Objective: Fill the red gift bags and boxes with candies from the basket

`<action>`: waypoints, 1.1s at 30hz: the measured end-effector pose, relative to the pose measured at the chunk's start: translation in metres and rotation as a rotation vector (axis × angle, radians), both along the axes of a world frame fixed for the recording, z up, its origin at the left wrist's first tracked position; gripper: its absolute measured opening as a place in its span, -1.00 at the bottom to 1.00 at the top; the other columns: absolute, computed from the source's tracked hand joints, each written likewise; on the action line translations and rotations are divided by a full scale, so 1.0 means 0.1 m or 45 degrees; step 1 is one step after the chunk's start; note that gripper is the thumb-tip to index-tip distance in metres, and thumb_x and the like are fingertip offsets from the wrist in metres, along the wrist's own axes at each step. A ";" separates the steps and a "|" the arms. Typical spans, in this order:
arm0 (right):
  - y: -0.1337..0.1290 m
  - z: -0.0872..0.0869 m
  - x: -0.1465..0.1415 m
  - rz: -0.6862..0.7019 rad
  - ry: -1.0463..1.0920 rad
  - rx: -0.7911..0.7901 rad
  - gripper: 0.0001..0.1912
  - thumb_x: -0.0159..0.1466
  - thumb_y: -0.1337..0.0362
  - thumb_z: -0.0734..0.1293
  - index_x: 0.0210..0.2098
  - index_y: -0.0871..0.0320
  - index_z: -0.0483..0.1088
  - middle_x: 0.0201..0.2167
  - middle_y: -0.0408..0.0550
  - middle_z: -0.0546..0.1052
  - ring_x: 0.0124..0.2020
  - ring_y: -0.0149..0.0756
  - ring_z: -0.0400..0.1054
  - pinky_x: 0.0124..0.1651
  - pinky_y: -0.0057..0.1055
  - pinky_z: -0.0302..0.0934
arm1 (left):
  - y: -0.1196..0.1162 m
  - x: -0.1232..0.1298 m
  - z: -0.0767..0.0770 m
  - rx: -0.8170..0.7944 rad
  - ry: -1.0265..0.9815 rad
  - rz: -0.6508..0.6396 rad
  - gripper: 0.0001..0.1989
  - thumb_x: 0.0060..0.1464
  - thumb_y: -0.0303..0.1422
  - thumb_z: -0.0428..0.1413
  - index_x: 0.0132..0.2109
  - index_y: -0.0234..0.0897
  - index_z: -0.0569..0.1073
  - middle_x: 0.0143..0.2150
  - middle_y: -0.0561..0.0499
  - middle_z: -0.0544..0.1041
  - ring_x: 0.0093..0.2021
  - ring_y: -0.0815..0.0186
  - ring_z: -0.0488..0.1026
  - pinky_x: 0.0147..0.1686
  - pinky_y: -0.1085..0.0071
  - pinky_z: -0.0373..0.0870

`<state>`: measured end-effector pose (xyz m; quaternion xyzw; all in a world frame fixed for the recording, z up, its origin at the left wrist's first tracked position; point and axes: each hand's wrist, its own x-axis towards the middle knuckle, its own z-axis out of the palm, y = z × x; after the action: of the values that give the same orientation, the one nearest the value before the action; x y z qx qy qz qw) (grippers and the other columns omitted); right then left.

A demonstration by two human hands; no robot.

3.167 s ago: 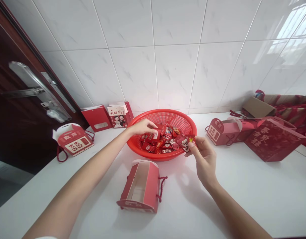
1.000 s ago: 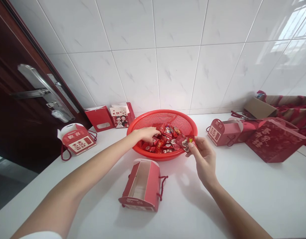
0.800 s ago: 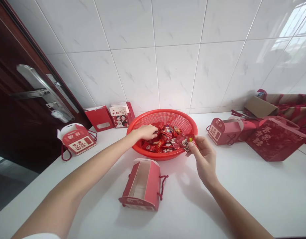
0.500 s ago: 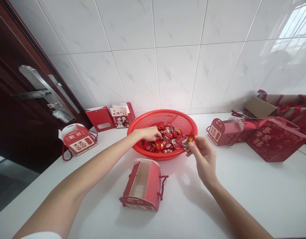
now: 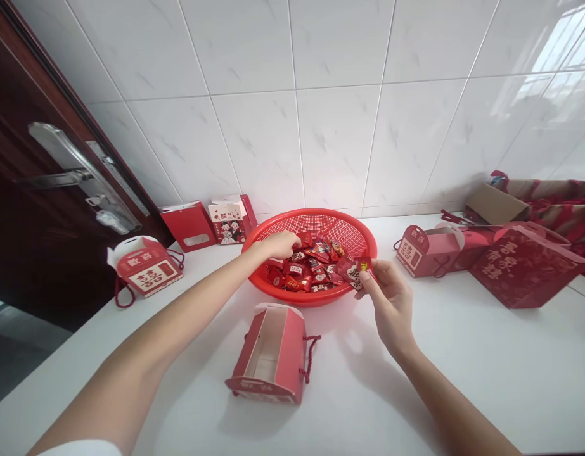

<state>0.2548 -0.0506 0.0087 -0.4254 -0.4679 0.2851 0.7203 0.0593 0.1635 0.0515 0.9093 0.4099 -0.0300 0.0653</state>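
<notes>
A red plastic basket (image 5: 363, 244) holds a heap of wrapped candies (image 5: 315, 263), mostly in red wrappers. My left hand (image 5: 281, 244) reaches over the basket's left side, its fingers bent together among the candies at the back. What is between those fingertips, if anything, is hidden. At the basket's right rim, my right hand (image 5: 391, 291) pinches a few red wrapped candies (image 5: 353, 272) between thumb and fingers. In front of the basket stands an open-topped red gift box (image 5: 289, 348) with rope handles, and its visible inside is bare.
Another red gift box (image 5: 149, 269) stands at the left, near a dark door (image 5: 30, 209). Red cards or bags (image 5: 190, 227) lean against the tiled wall. Several red boxes (image 5: 428, 253) and a larger red bag (image 5: 525, 266) stand at the right on the white table (image 5: 368, 411).
My left hand has shifted slightly up and back within the basket, uncovering more candies at the front left. My right hand keeps its hold, nearly still.
</notes>
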 end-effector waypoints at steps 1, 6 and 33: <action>0.00 0.00 0.00 -0.002 0.002 0.000 -0.78 0.32 0.10 0.43 -0.19 0.11 0.47 -0.32 -0.07 0.55 -0.38 -0.31 0.40 -0.43 -0.39 0.40 | 0.02 0.00 -0.01 -0.003 0.029 0.005 -0.68 -0.04 -0.45 0.15 -0.12 -0.13 0.65 -0.14 -0.07 0.68 -0.10 0.08 0.56 -0.15 0.34 0.39; 0.00 -0.01 0.00 0.001 -0.002 -0.003 -0.79 0.31 0.10 0.43 -0.19 0.10 0.47 -0.31 -0.07 0.56 -0.39 -0.32 0.40 -0.43 -0.40 0.39 | 0.02 0.04 -0.06 -0.027 0.188 -0.001 -0.70 0.06 -0.39 0.16 -0.05 -0.13 0.63 -0.11 -0.08 0.67 -0.12 0.11 0.58 -0.20 0.38 0.40; 0.00 -0.02 0.00 0.000 0.009 0.012 -0.82 0.32 0.14 0.43 -0.19 0.11 0.48 -0.33 -0.09 0.55 -0.41 -0.36 0.39 -0.44 -0.44 0.41 | -0.33 -0.11 0.17 -0.549 0.212 -0.165 -0.42 -0.21 -0.22 0.40 0.05 -0.18 0.62 -0.12 -0.01 0.67 -0.16 0.17 0.56 -0.27 0.48 0.40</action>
<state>0.2549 -0.0503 0.0069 -0.4209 -0.4666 0.2845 0.7240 0.0482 0.1303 0.0684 0.8930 0.3389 -0.1960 0.2220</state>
